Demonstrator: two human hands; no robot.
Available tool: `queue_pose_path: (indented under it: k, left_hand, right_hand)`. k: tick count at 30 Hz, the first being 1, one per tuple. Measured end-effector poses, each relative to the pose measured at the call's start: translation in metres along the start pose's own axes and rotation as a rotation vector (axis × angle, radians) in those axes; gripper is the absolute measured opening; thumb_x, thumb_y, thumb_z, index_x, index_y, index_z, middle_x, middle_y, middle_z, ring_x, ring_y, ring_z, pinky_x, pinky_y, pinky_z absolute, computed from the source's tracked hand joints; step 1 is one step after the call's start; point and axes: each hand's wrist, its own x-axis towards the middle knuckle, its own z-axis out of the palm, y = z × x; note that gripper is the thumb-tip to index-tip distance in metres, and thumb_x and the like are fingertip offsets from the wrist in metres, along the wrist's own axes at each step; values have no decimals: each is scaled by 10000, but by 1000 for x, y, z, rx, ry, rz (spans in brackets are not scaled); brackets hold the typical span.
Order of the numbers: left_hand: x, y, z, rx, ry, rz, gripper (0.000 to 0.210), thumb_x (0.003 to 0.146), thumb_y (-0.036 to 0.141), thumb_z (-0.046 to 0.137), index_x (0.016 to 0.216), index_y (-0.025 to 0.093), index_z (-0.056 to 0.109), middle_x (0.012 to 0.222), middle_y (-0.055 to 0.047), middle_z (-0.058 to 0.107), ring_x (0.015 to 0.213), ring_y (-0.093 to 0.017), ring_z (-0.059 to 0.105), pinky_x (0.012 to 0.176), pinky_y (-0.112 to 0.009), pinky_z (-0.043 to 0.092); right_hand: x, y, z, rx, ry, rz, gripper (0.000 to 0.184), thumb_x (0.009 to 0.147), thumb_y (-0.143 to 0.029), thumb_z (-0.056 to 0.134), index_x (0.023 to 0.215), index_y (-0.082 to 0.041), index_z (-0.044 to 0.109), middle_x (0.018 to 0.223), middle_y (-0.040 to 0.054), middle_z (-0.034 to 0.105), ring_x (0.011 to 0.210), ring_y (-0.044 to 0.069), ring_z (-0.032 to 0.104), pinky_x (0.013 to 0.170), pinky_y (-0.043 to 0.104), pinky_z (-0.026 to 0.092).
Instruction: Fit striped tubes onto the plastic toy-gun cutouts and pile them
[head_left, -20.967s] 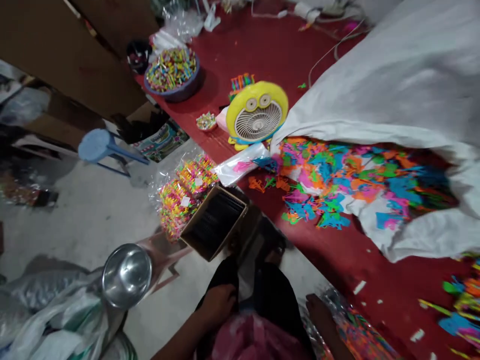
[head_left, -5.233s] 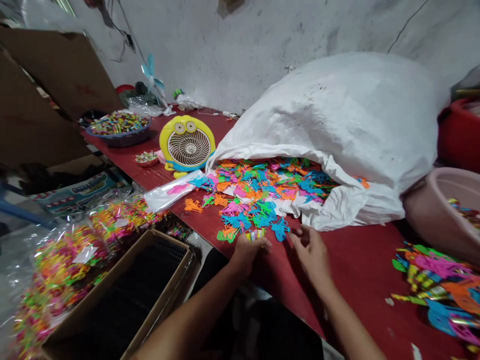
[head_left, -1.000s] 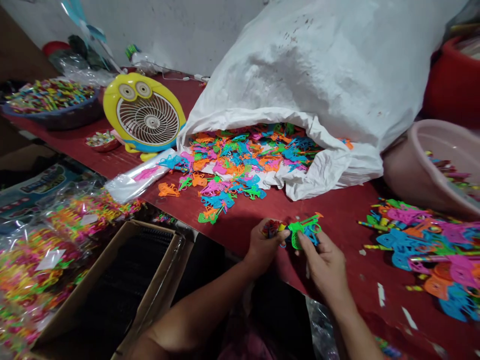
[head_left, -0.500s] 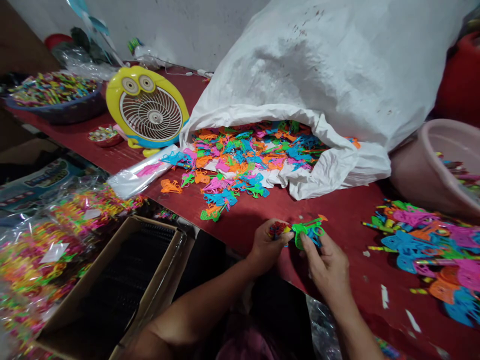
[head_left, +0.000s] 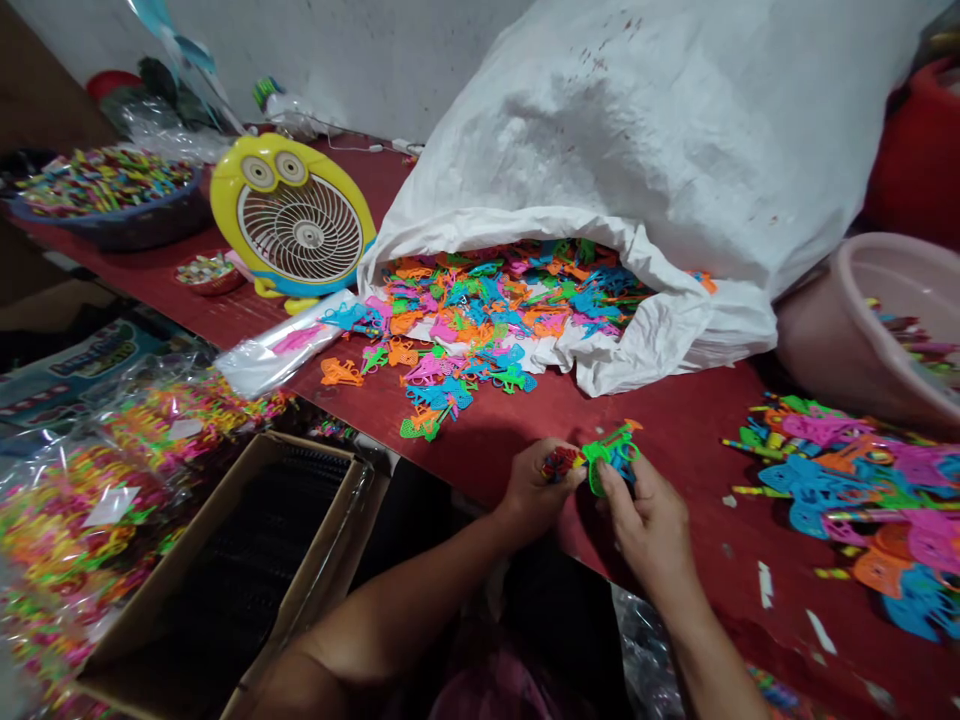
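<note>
My left hand is closed around a bundle of thin striped sticks, mostly red and yellow at the visible ends. My right hand pinches several flat plastic toy pieces, a green one in front with blue and orange behind. The green piece meets the tip of the bundle at my left fingers; whether a stick sits in it I cannot tell. Beyond my hands, similar loose pieces spill from the mouth of a big white sack. At the right lies a pile of such pieces with striped sticks attached.
A yellow fan stands on the red table, beside a clear plastic bag. An open cardboard box is at lower left, near filled bags. A pink tub and a blue basin hold sticks.
My right hand has shifted slightly left, bringing the green piece a little closer to the bundle. My left hand is nearly unchanged. The view has turned slightly.
</note>
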Motion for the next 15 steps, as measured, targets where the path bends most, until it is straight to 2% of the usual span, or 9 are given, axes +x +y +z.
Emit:
queue_pose_path:
  k: [4,7,9,11,12,14,15]
  left_hand:
    - [-1,-2,1,116,25,46,115,806,260,660,808,153,618,726,-3,554,666,-117,468,653,-243,389]
    - [-1,-4,3,177,9,62,114,806,260,662,867,164,652,790,-23,611,718,-135,527,701,-251,421]
    - [0,-5,4,137,31,30,143,808,287,668,882,165,659,802,-27,625,719,-137,548,696,-251,434]
    - [2,-4,2,20,122,-45,193,798,337,687,858,159,641,747,-10,601,652,-118,529,631,-237,427]
    - [3,-2,0,-48,171,-84,229,787,362,701,847,154,628,712,3,578,614,-105,509,595,-227,418]
    - [6,2,-4,-159,226,-144,299,755,395,733,860,144,610,670,25,542,564,-85,476,549,-211,405]
    - [7,5,-7,-195,229,-163,328,743,395,747,897,141,606,662,32,536,555,-79,471,540,-206,406]
  right_hand:
    - [5,-3,4,66,-31,37,307,911,-475,499,769,-207,548,595,-19,530,556,141,491,529,247,366]
    - [5,4,7,270,-87,210,332,882,-528,539,843,-200,577,578,-24,557,506,137,499,477,245,369]
    - [8,13,-3,397,-46,339,377,824,-569,603,872,-196,586,569,-26,565,474,132,494,452,249,371]
    - [16,29,-30,403,119,424,405,761,-590,661,852,-201,591,604,-7,585,490,138,510,476,276,396]
    - [21,39,-50,347,242,444,408,739,-598,676,823,-208,592,634,11,595,514,147,521,501,303,409]
    - [34,62,-95,91,413,483,398,762,-616,645,760,-221,595,670,67,606,568,186,541,547,377,411]
    - [39,72,-116,-65,485,442,409,778,-630,615,778,-221,619,689,102,609,605,221,550,552,415,391]
